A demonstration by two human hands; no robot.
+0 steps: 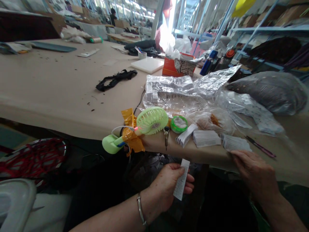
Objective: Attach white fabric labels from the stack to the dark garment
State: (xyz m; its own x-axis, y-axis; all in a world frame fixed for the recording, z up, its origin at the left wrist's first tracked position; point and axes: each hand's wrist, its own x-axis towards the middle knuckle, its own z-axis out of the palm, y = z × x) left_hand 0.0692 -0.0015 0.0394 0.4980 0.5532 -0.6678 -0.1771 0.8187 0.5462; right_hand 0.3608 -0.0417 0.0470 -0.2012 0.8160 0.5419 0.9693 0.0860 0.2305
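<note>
A narrow white printed label (181,180) is pinched between the thumb and fingers of my left hand (169,183), below the table's front edge. At the right, my right hand (257,170) reaches to the edge, its fingertips on the near side of a stack of white labels (236,142); whether it grips one is hidden. Left of that stack lie a second label stack (206,138) and a fanned third stack (186,135). A green round tin with white filling (179,124) sits behind them, and a soldering-iron-like tool (166,137) points over the edge.
A green fan (152,120) is fixed to the table edge with orange tape (132,138). Clear plastic bags (173,96) lie behind the stacks. Tweezers (260,147) rest at the right. Farther back are a black strip (116,80), a white block (147,65) and a red box (172,67).
</note>
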